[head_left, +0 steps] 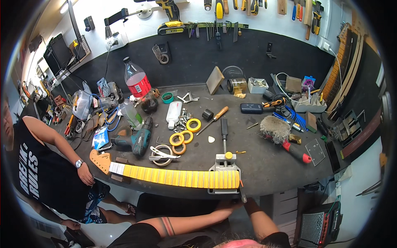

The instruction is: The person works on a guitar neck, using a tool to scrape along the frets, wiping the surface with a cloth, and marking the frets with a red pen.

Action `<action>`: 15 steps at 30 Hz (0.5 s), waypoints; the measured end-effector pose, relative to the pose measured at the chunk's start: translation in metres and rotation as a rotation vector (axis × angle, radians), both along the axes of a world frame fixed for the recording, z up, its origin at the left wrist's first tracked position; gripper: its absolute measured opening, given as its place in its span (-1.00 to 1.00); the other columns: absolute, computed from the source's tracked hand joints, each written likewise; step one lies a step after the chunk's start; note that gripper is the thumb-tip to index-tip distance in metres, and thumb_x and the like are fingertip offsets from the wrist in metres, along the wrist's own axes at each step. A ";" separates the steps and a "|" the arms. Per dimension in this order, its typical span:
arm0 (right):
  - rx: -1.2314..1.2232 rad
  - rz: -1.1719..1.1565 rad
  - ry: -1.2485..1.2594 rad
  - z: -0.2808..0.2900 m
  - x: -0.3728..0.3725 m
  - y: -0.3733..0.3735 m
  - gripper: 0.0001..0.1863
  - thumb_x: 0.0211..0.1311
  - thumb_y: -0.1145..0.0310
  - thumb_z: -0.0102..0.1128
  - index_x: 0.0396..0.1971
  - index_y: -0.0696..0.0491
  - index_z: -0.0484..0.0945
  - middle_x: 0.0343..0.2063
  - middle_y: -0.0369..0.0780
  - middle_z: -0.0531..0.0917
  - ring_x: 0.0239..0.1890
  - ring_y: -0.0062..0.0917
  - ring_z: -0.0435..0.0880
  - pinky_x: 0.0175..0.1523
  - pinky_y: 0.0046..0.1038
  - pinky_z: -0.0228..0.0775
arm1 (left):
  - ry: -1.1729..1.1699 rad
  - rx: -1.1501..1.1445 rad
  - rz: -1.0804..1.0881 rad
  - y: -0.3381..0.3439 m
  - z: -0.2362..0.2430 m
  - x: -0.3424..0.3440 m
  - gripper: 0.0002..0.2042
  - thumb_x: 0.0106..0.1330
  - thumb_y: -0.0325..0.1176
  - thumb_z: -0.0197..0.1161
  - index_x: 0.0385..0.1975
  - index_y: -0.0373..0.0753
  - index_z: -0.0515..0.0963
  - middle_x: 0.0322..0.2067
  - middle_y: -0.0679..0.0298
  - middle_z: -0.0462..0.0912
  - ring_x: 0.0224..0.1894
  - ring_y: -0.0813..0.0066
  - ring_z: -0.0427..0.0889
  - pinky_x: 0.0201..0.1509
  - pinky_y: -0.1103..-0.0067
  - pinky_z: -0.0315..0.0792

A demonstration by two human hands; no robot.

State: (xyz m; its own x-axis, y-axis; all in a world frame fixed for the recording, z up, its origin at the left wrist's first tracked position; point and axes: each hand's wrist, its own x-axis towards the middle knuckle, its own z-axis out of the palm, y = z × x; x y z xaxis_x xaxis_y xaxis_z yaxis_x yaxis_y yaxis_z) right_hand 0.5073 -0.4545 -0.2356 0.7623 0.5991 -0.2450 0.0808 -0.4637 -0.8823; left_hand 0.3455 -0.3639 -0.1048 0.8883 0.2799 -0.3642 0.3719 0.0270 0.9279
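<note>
A guitar neck with a yellow-masked fretboard [178,177] and pale wooden headstock [100,161] lies along the bench's front edge, its right end in a grey vise [222,161]. A small dark bar [242,193] sticks down at that end. Just below it my left hand [227,208] and my right hand [244,204] are close together at the bench edge. Their fingers are mostly hidden, so I cannot make out what they hold. Dark blocks [122,160] sit under and behind the headstock end.
Another person [49,169] stands at the left. The bench holds a teal drill [140,138], tape rolls [193,124], bottles [136,84], a brush [273,129], a red-black handled tool [298,153] and screwdrivers. Guitar necks [335,78] lean right; an amplifier-like box [318,229] is below right.
</note>
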 end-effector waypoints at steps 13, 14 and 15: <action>0.052 0.018 0.003 -0.005 -0.037 0.016 -0.59 0.42 0.40 0.12 0.22 0.17 0.52 0.11 -0.05 0.64 0.14 -0.21 0.62 0.29 -0.24 0.43 | -0.077 -0.022 0.015 -0.001 0.036 -0.002 -0.38 0.38 0.05 0.33 0.18 -0.39 0.50 0.06 -0.01 0.65 0.15 0.18 0.59 0.30 0.32 0.39; 0.037 0.007 0.000 -0.006 -0.031 0.013 -0.59 0.42 0.40 0.12 0.22 0.17 0.52 0.12 -0.05 0.64 0.14 -0.21 0.62 0.29 -0.24 0.43 | -0.034 -0.013 0.024 0.000 0.038 -0.002 -0.38 0.37 0.06 0.34 0.18 -0.39 0.51 0.07 -0.01 0.65 0.15 0.18 0.59 0.30 0.32 0.39; 0.020 -0.006 -0.006 -0.007 -0.015 0.009 -0.58 0.42 0.40 0.12 0.22 0.17 0.52 0.12 -0.05 0.64 0.14 -0.21 0.62 0.29 -0.24 0.43 | -0.007 0.058 0.005 -0.001 0.027 -0.003 -0.34 0.35 0.12 0.35 0.17 -0.38 0.53 0.11 -0.02 0.65 0.18 0.22 0.59 0.30 0.36 0.38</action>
